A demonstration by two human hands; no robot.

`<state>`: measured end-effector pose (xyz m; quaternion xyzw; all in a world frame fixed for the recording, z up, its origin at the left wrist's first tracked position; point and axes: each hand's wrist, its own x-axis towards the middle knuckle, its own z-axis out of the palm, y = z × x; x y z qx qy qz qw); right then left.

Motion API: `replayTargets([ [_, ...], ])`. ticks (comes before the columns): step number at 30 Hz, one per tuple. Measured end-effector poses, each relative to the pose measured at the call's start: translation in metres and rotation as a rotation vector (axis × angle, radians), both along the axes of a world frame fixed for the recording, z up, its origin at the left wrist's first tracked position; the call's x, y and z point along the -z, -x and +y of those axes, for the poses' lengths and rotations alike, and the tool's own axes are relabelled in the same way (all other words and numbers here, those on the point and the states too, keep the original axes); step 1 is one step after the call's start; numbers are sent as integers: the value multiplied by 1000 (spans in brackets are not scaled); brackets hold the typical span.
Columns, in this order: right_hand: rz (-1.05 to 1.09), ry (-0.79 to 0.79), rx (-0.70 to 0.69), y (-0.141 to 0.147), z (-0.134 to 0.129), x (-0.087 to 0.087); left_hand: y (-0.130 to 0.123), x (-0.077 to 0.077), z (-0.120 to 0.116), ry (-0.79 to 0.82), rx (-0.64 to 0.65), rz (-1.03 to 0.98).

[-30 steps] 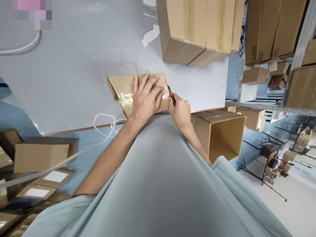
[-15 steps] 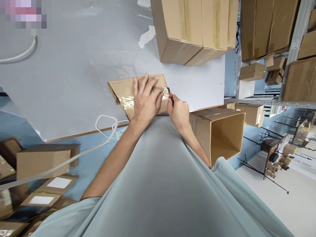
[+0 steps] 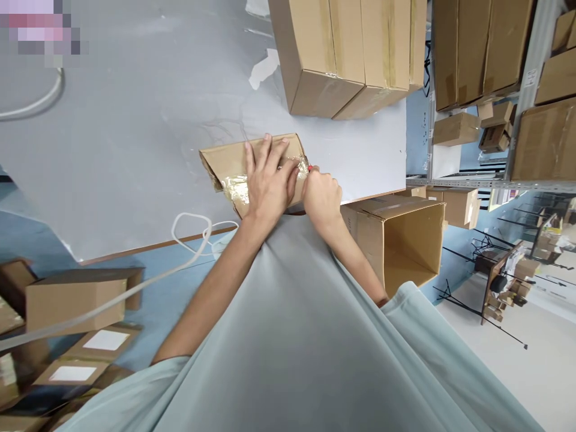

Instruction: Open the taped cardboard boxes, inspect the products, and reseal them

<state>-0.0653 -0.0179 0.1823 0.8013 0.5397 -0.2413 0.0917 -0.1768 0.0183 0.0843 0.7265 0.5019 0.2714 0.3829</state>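
Observation:
A small flattish cardboard box point(image 3: 225, 157), with shiny clear tape across it, lies at the front edge of the grey table point(image 3: 148, 138). My left hand point(image 3: 270, 186) is open and presses on its top with fingers spread. At the box's right end, my right hand point(image 3: 323, 195) is closed around a utility knife point(image 3: 310, 168). Only a bit of its red part shows; the blade and most of the handle are hidden by the fist.
Large taped cartons point(image 3: 333, 60) stand at the table's back right. An open empty carton point(image 3: 411, 246) sits below the right edge. A white cable point(image 3: 148, 279) loops past the front edge at left. More boxes point(image 3: 76, 300) lie lower left, and a shelf point(image 3: 472, 182) holds cartons at right.
My right hand has turned and shifted slightly, so the knife's blade and handle, visible before, are now mostly covered. My left hand stays on the box. The whole view has shifted a little.

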Motion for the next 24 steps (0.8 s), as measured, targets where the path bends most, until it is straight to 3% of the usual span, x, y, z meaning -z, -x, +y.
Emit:
replayTargets([
  [6,-72,43,8,-6,-11,-8,-3,1,1,16,3,-1],
  [15,-74,-17,-55,-6,-15,-23,-2,2,0,-34,18,-57],
  [24,-145,-18,24,3,-7,-3,-4,0,-1,-15,22,-54],
])
